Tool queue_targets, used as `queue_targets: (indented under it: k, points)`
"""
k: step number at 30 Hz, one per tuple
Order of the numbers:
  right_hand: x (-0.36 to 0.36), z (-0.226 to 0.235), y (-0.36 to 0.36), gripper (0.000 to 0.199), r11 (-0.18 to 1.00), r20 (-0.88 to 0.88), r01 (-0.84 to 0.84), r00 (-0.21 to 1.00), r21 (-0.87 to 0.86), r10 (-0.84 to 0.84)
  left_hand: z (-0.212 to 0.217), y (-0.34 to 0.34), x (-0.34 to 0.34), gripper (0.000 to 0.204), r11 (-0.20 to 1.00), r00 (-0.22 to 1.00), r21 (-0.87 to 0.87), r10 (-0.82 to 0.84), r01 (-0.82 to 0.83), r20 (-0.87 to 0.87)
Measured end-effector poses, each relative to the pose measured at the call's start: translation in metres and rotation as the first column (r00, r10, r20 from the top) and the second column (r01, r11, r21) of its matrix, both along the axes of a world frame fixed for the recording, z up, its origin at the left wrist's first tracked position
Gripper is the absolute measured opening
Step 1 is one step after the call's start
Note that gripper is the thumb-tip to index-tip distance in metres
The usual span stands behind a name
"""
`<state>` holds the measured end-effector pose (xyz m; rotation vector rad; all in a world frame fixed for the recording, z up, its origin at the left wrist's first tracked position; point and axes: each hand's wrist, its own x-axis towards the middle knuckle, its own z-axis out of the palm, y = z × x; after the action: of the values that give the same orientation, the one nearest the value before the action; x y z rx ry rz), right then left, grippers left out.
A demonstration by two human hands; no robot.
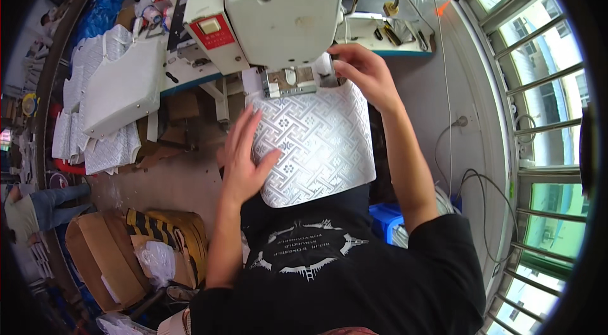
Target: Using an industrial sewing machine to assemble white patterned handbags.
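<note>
A white sewing machine point(283, 15) stands in front of me, its metal work plate point(291, 89) low under the head. From that plate a shiny white-and-silver patterned sheet point(316, 145) hangs toward my lap. My left hand point(240, 161) lies along the sheet's left edge, fingers stretched out and thumb spread over the pattern. My right hand point(367, 75) is at the right side of the work plate, thumb and forefinger curled toward each other. What sits between those fingertips is hidden.
White patterned pieces and a white bag-like box point(126, 85) are stacked at left. Cardboard boxes point(104, 259) stand on the floor at lower left. Small tools point(392, 32) lie on the table behind the machine. A blue crate point(387, 218) is beside me; barred windows point(544, 82) line the right.
</note>
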<state>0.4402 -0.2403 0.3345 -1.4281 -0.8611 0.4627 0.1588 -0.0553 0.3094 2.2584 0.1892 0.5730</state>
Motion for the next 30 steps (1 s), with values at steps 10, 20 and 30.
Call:
queue_targets:
  k: [10, 20, 30]
  points:
    - [-0.041, 0.1, 0.028, 0.041, 0.937, 0.214, 0.109, 0.959, 0.331, -0.187, -0.022, -0.078, -0.067, 0.114, 0.751, 0.997, -0.661, -0.045, -0.01, -0.067]
    - [-0.028, 0.083, 0.026, 0.047, 0.899, 0.009, -0.008, 1.0, 0.439, 0.004, -0.014, -0.087, -0.067, 0.114, 0.783, 0.996, -0.621, -0.016, -0.041, -0.086]
    - [-0.034, 0.066, 0.0, 0.035, 0.836, 0.214, -0.247, 0.964, 0.49, 0.16, -0.019, -0.102, -0.071, 0.114, 0.795, 0.996, -0.605, -0.01, -0.046, -0.088]
